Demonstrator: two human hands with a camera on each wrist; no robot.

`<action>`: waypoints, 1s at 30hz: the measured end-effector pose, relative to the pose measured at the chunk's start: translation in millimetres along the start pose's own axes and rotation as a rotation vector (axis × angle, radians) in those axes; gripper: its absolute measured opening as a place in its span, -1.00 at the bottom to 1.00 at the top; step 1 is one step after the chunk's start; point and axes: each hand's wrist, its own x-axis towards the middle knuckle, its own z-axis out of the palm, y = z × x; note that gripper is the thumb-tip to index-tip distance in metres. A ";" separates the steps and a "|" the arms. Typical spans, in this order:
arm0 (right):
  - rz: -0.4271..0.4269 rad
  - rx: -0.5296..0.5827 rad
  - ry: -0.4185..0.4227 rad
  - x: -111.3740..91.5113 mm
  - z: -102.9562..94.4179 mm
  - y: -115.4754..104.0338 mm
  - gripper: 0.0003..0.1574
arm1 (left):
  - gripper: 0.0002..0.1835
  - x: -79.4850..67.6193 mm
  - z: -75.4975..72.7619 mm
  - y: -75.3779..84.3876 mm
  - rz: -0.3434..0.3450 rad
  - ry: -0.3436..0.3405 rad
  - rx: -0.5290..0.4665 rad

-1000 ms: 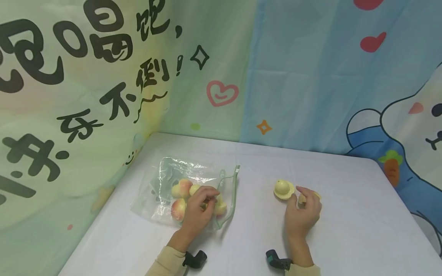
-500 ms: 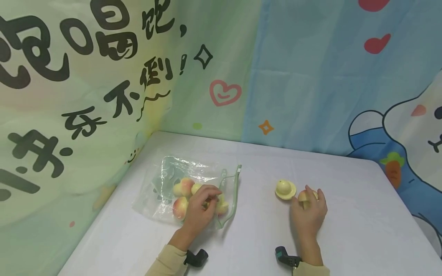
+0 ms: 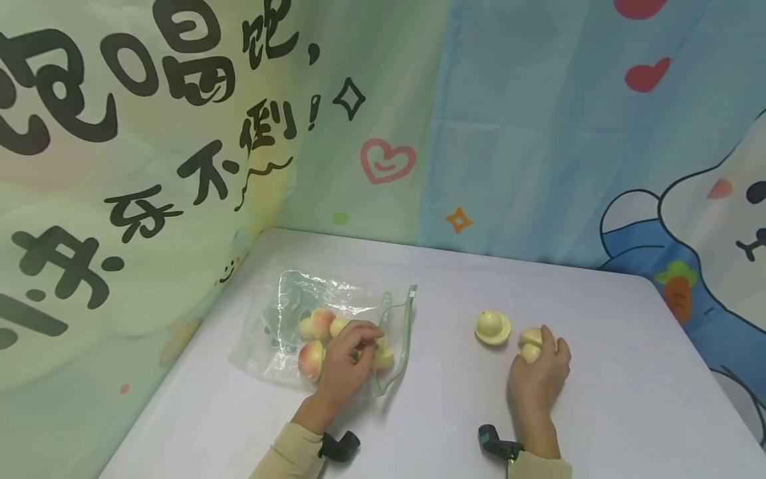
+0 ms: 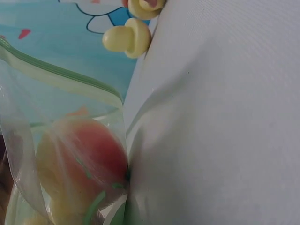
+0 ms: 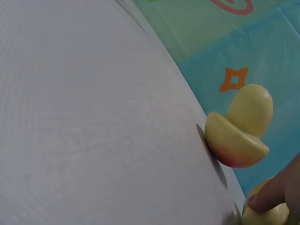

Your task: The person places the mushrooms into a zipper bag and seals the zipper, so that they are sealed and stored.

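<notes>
My left hand (image 3: 346, 364) pinches the edge of a clear zip bag (image 3: 405, 339) with a green seal, near its mouth. Several toy mushrooms (image 3: 310, 360), yellow with pinkish-red caps, lie inside the bag; the fingers hide part of them. My right hand (image 3: 541, 376) holds a toy mushroom (image 3: 530, 337) at the table, its thumb and fingers round it. In the right wrist view a digit presses on that mushroom (image 5: 266, 216). Left of this hand a second loose mushroom (image 3: 492, 326) rests cap down, with its pale stem up.
The white table (image 3: 443, 399) meets a printed cloth backdrop (image 3: 526, 133) at the back and left. Both loose mushrooms also appear beyond the bag's mouth in the left wrist view, the nearer one (image 4: 126, 38) lying well apart from the bag.
My right hand has moved slightly right, and the mushroom in it has turned so that its pale stem shows. The left hand and the bag stay put.
</notes>
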 end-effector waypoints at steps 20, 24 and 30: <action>-0.062 0.336 0.214 -11.4 6.5 -17.8 -0.09 | -0.64 -1.9 2.1 2.3 -0.007 -0.006 0.006; -0.109 0.419 0.178 -22.2 15.5 -31.5 -0.09 | -0.64 -0.7 1.1 2.0 -0.005 -0.007 0.015; -0.251 0.418 0.104 -41.4 29.4 -45.5 -0.09 | -0.64 -0.5 0.2 2.1 -0.015 -0.016 0.018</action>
